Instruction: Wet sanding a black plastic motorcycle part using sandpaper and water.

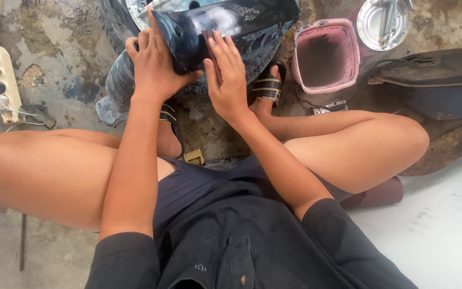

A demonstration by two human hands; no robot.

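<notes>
A dark blue glossy curved panel (pixel 252 24), wet and scuffed white in one patch, lies in front of me over a tyre (pixel 114 21). My left hand (pixel 153 67) grips the panel's near left edge. My right hand (pixel 228 72) lies flat on the panel with its fingers pressing a small dark strip of sandpaper (pixel 210 48) against the surface. I sit on the floor with bare knees spread wide, feet in striped sandals (pixel 267 85).
A pink bucket (pixel 325 56) stands at the right of the panel, a round metal tin (pixel 383 24) behind it. A dark flat part (pixel 439 80) lies at the far right. A white power strip (pixel 1 80) with plugs lies at the left. A small brass padlock (pixel 194 157) rests between my legs.
</notes>
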